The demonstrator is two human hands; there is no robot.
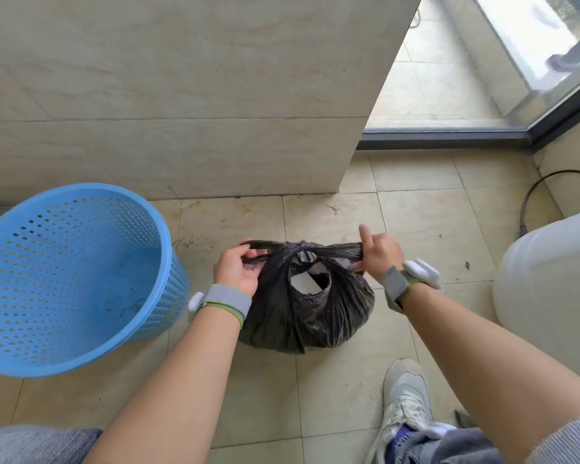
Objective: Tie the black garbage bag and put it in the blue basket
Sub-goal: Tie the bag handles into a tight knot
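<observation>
1. The black garbage bag [307,309] sits on the tiled floor [426,209], just right of the blue basket [71,279], which stands open and looks empty.
2. The left hand [236,271] is closed around the left ear of the bag; the right hand [379,252] is fisted on the right ear, forefinger sticking up. Both pull outward, and the two ears cross in a knot [302,245] at the middle.
3. The film is thin and soft — it gathers into tight pleats under tension, so it likely tears if jerked.
4. Below the knot a gap shows something pale inside; the mouth is not fully closed.
5. The bag looks lightly filled, probably an easy lift.
6. Best hold for carrying, I judge — the knotted neck or the two ears together, not the slack, slippery sides.
</observation>
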